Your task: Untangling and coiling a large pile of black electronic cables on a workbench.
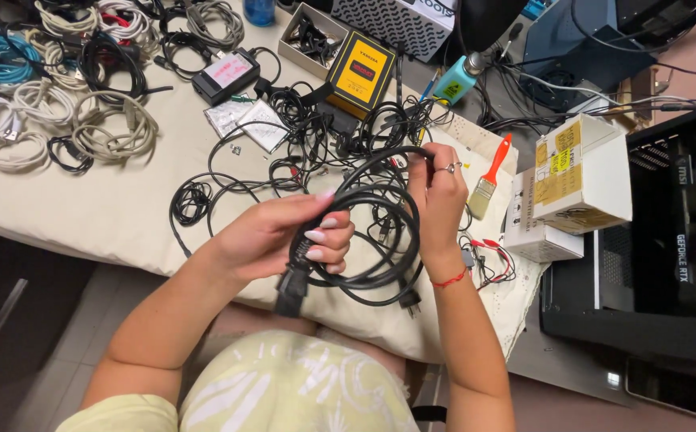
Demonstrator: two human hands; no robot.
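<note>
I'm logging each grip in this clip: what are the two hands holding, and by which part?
Both hold one coiled black power cable. The left hand grips the bundled loops near the plug end; the right hand pinches the top of the coil.

I see a thick black power cable (380, 232) wound into loose loops, held upright above the table edge, its plug hanging below.

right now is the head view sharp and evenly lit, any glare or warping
Head view: soft, even light, no hard shadows or glare on the black cable held by the left hand and right hand; both are sharp; the table edge bows from wide-angle distortion.
</note>
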